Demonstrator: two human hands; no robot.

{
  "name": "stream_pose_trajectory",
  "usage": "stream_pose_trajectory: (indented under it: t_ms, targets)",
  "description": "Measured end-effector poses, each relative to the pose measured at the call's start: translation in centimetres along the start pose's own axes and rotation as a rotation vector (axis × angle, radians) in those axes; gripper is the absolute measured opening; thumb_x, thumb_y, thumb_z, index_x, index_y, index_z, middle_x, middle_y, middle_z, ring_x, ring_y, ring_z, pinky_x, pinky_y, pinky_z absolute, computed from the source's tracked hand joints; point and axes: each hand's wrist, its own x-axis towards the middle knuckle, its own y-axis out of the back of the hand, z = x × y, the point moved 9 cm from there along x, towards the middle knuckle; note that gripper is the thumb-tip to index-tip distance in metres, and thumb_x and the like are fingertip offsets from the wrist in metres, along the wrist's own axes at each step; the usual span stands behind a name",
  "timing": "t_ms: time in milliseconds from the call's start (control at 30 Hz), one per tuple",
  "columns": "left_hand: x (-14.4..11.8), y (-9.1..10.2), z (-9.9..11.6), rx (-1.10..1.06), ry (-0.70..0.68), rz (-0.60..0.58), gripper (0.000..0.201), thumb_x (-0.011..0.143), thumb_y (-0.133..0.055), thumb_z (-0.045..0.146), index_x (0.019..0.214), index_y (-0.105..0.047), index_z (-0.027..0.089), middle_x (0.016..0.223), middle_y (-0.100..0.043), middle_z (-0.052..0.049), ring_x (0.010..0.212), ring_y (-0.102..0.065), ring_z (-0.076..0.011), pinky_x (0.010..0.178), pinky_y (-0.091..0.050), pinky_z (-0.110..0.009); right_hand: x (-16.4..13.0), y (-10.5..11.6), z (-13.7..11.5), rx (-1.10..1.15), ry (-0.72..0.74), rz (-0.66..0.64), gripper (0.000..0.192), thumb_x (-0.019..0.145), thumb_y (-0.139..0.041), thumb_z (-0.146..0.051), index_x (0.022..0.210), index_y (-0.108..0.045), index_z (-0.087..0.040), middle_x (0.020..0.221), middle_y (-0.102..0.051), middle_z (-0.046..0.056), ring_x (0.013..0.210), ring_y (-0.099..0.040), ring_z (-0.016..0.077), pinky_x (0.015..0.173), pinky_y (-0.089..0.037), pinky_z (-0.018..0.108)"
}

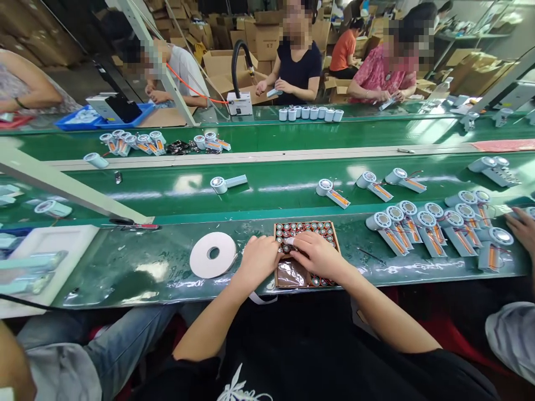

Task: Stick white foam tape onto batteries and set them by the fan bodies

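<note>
- Head view: a cardboard tray of batteries (307, 229), red-jacketed cells standing on end, lies on the green desk (159, 267) straight ahead of the person, its long axis running away from the body.
- The right hand (315, 253) lies over the tray's middle, fingers curled down onto the cells; whether it grips one cannot be told.
- The left hand (259, 257) rests at the tray's left edge, fingers bent toward the right hand, touching the tray; what it holds, if anything, is hidden.
- Both hands meet over the tray's left half; the right is further onto it.
- A white tape roll (213, 254) lies flat just left of the left hand.
- Handheld fan bodies (434, 231) cluster to the right, near another person's hand (520, 225).
</note>
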Motion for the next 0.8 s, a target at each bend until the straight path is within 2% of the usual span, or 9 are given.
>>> stream_pose_trajectory:
  t_ms: [100,233,367,467,567,633,700,767,800]
  targets:
    - [-1.3,2.6,0.2,-0.025,-0.064,0.105,0.015,0.099,-0.060,0.034,0.102,-0.070,0.022,0.096,-0.070,-0.009,0.096,-0.064,-0.0276,0.079,-0.042,-0.043,-0.5,1.8,0.3,0.164,-0.095,0.100,0.040,0.101,-0.066,-0.025,0.141,-0.059,-0.023,0.133,-0.066,0.012,0.126,-0.059,0.0304,0.110,-0.049,0.052]
    - [-4.2,5.9,1.0,-0.127,-0.169,0.265,0.023,0.103,-0.053,0.035,0.115,-0.069,0.023,0.094,-0.067,-0.009,0.089,-0.060,-0.0254,0.073,-0.042,-0.042,-0.7,0.8,-0.6,0.422,-0.223,-0.025,0.074,0.087,-0.082,-0.032,0.154,-0.050,-0.030,0.146,-0.060,0.008,0.133,-0.058,0.0314,0.113,-0.050,0.048]
    - [-6.1,6.1,1.5,-0.333,-0.230,0.267,0.031,0.106,-0.049,0.040,0.123,-0.069,0.025,0.094,-0.068,-0.008,0.089,-0.062,-0.0224,0.080,-0.048,-0.039,-1.0,-1.0,-1.6,0.569,-0.331,-0.079,0.053,0.089,-0.081,-0.033,0.140,-0.066,-0.032,0.122,-0.074,0.004,0.110,-0.072,0.0296,0.102,-0.058,0.045]
    - [-7.1,4.6,0.1,-0.565,-0.229,0.201,0.033,0.105,-0.051,0.045,0.126,-0.070,0.028,0.095,-0.068,-0.006,0.091,-0.063,-0.0195,0.085,-0.051,-0.035,-1.9,-3.2,-2.1,0.809,-0.392,-0.163,0.052,0.086,-0.083,-0.035,0.136,-0.069,-0.032,0.119,-0.075,0.002,0.108,-0.073,0.0288,0.103,-0.059,0.044]
    - [-8.7,1.6,-5.5,-0.654,-0.064,0.141,0.047,0.095,-0.066,0.055,0.136,-0.064,0.031,0.107,-0.070,-0.005,0.101,-0.065,-0.0208,0.094,-0.054,-0.034,-3.1,-5.0,-1.7,1.024,-0.516,-0.185,0.054,0.080,-0.089,-0.038,0.131,-0.072,-0.029,0.115,-0.076,0.003,0.100,-0.075,0.0271,0.096,-0.063,0.041]
    - [-10.3,-1.1,-11.5,-0.503,0.134,0.135,0.062,0.087,-0.075,0.058,0.141,-0.061,0.031,0.126,-0.068,-0.008,0.120,-0.061,-0.0280,0.109,-0.050,-0.045,-3.7,-5.1,-0.6,1.142,-0.605,-0.094,0.059,0.071,-0.096,-0.037,0.125,-0.075,-0.026,0.109,-0.076,0.004,0.091,-0.076,0.0250,0.086,-0.066,0.037]
    - [-12.0,-3.9,-16.8,-0.293,0.262,0.083,0.064,0.082,-0.079,0.051,0.140,-0.062,0.031,0.146,-0.060,-0.008,0.138,-0.048,-0.0380,0.118,-0.042,-0.058,-4.1,-4.7,0.4,1.265,-0.651,0.045,0.063,0.062,-0.101,-0.033,0.119,-0.077,-0.025,0.107,-0.075,0.005,0.087,-0.075,0.0229,0.079,-0.066,0.033]
    - [-13.1,-6.1,-19.7,-0.178,0.289,0.020,0.059,0.081,-0.078,0.041,0.137,-0.063,0.030,0.154,-0.054,-0.006,0.145,-0.039,-0.0427,0.120,-0.038,-0.063,-4.1,-4.1,1.1,1.348,-0.668,0.157,0.063,0.057,-0.103,-0.029,0.114,-0.077,-0.025,0.106,-0.075,0.004,0.092,-0.074,0.0229,0.081,-0.065,0.032]
    - [-13.2,-6.5,-20.1,-0.155,0.270,0.016,0.058,0.082,-0.076,0.039,0.137,-0.063,0.029,0.154,-0.054,-0.006,0.146,-0.037,-0.0428,0.121,-0.038,-0.063,-4.0,-3.9,1.2,1.369,-0.672,0.180,0.060,0.057,-0.103,-0.029,0.112,-0.077,-0.025,0.106,-0.075,0.004,0.094,-0.073,0.0229,0.083,-0.065,0.032]
